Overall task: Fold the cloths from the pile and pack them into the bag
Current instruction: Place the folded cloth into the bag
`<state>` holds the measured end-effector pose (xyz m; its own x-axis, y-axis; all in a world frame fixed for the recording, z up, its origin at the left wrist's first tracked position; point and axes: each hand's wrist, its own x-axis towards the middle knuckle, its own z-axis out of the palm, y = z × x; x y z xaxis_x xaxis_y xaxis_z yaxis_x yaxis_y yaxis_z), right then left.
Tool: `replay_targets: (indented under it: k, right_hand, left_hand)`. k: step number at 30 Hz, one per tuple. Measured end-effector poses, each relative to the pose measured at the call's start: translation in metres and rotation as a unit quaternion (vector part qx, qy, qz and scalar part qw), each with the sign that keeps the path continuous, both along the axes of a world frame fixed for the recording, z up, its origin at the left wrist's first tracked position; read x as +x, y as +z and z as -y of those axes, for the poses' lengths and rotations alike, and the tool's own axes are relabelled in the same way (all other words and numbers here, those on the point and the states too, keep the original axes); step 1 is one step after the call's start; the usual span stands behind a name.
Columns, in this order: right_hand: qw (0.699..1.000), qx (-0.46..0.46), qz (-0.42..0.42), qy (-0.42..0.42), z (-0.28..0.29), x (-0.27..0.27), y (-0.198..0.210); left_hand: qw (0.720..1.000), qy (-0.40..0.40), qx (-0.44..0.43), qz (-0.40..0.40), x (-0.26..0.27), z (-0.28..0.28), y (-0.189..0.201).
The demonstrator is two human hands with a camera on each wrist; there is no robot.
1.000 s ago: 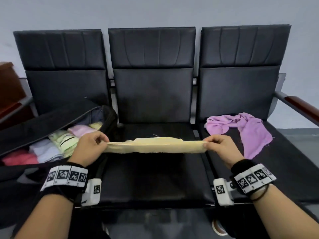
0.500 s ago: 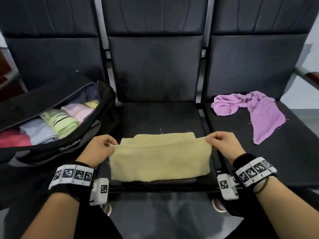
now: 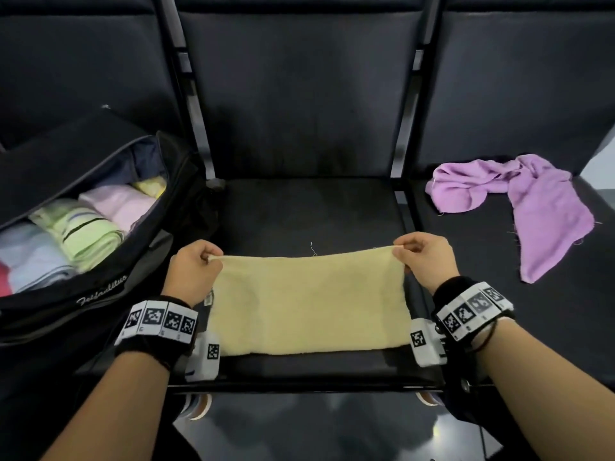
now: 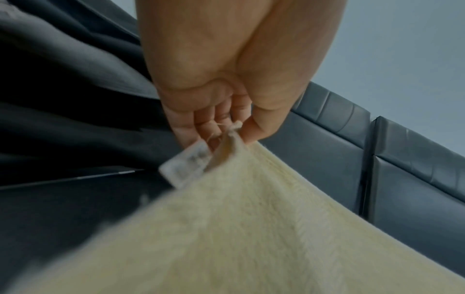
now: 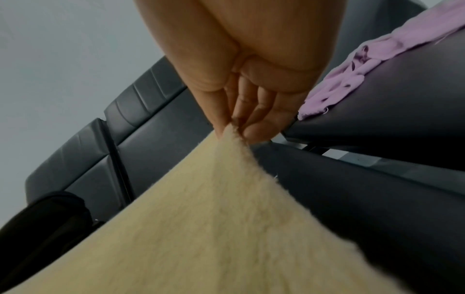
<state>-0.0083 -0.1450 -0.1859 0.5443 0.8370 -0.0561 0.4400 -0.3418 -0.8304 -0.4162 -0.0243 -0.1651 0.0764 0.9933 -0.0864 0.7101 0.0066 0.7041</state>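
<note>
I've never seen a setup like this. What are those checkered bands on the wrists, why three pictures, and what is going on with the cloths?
No machine here: a person works with bare hands, wearing wrist bands with printed markers and small cameras. The wide picture comes from a camera on the head; the two close ones look along each wrist at the fingers. The left hand and right hand each pinch a far corner of a yellow cloth, which is spread over the middle seat of a row of black chairs. An open black bag on the left holds folded cloths. A crumpled purple cloth lies on the right seat, not yet folded.
</note>
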Motion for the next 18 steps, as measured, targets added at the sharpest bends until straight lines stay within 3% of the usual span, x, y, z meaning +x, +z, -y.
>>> replay_targets:
  k: [5,8,14,18]
  right_hand:
    - [0.994,-0.103,0.019,-0.004,-0.007,-0.002,-0.013]
    - [0.984,-0.175,0.031,0.005,0.013,-0.005,-0.019]
    - [0.98,-0.191,0.052,0.034,0.042,-0.031,-0.022]
    - [0.98,-0.199,-0.022,0.012,0.047,-0.039,-0.022]
  left_hand:
    - [0.998,0.05,-0.025,0.012,0.009,-0.007,-0.02]
    - [0.997,0.041,-0.062,-0.015,-0.003,0.01,-0.032]
    - [0.992,0.0,-0.113,-0.062,-0.018,0.06,-0.038]
    - [0.994,-0.016,-0.091,-0.05,-0.018,0.073,-0.041]
